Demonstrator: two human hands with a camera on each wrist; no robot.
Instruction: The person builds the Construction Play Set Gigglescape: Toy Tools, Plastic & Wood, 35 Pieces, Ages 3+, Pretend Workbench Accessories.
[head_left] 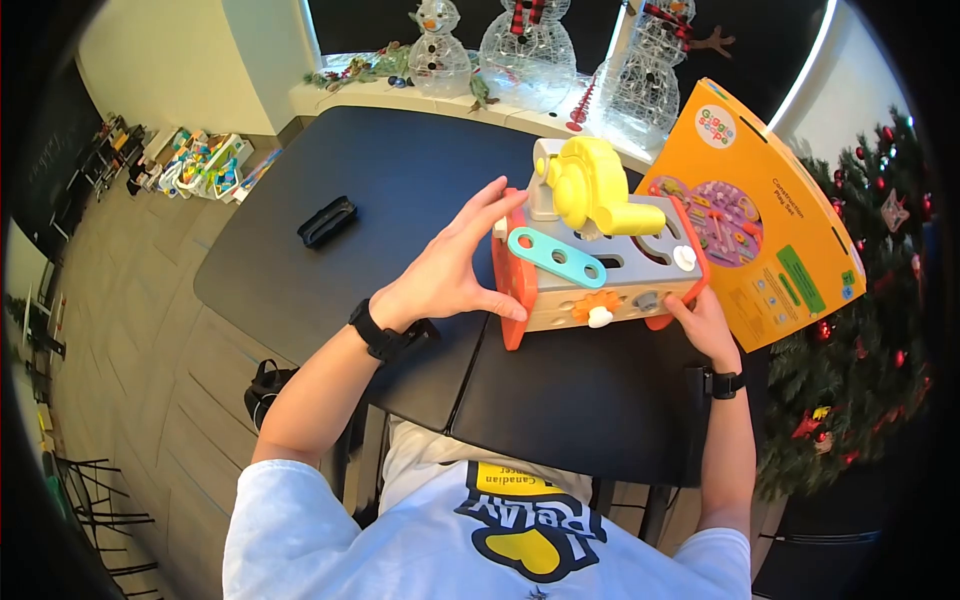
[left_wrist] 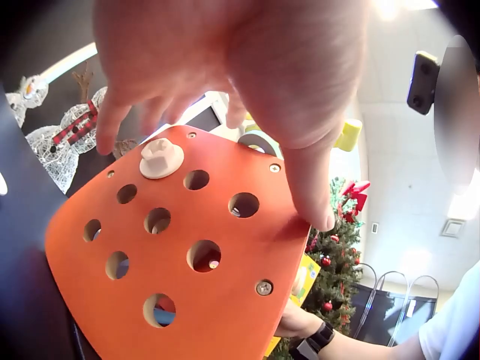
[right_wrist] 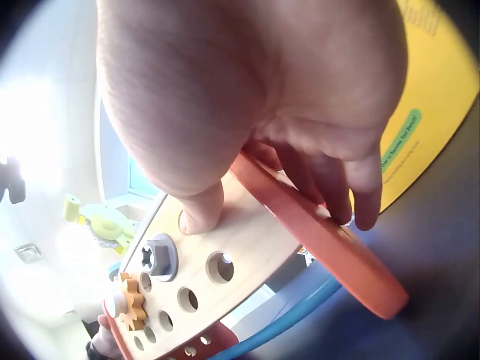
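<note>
I note the right hand (head_left: 708, 325) gripping the toy workbench (head_left: 634, 275) at one end; left hand (head_left: 440, 268), fingers spread, braces the perforated orange end panel (left_wrist: 161, 261), presumably for balance.

The head view looks down on the toy bench (head_left: 640, 276) that both wrist views share up close.

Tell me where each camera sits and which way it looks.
Head: on the head, looks forward and down at the toy; left hand, right hand, arms and shirt show.
Left wrist: on that wrist, faces the toy's orange end; left hand above, right hand below.
Right wrist: on that wrist, faces the toy's wooden side; right hand above, left hand lower left.
Shared: wrist views both show the toy.
</note>
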